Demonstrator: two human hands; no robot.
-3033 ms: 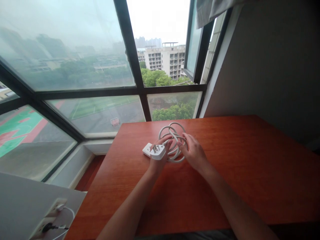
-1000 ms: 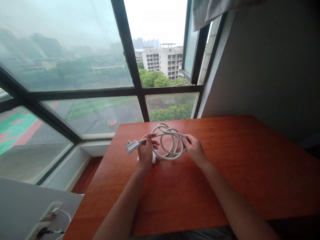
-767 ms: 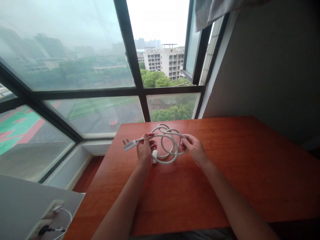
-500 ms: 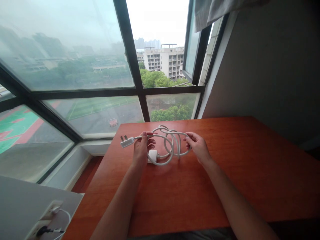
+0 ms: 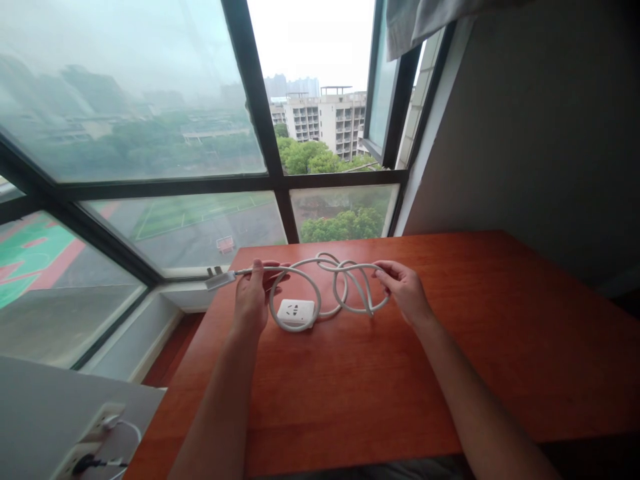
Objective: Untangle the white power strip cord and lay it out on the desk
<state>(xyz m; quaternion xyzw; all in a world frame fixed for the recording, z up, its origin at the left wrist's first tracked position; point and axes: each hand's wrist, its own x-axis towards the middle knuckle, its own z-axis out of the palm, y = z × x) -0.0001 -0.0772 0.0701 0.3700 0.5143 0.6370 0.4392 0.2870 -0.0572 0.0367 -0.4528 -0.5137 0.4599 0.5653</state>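
A white extension cord lies in loose, crossing loops between my hands. My left hand (image 5: 256, 297) grips the cord (image 5: 345, 267) close to its plug (image 5: 220, 280), which sticks out to the left with its prongs upward. On the right, my right hand (image 5: 404, 287) pinches a loop of the same cord between thumb and fingers. The white socket block (image 5: 296, 312) rests on the table just right of my left hand, its socket holes facing up. One loop passes in front of the block and partly covers it.
The reddish-brown wooden table (image 5: 360, 393) runs up to the dark-framed window (image 5: 330, 181). A grey wall (image 5: 510, 153) rises at the right. Low at the left, a wall outlet (image 5: 103, 423) holds plugs with leads. A grey curtain (image 5: 420, 23) hangs at the top.
My left hand has moved left with the plug, and my right hand slightly right. The cord's loops have spread wider, and the socket block's face now shows.
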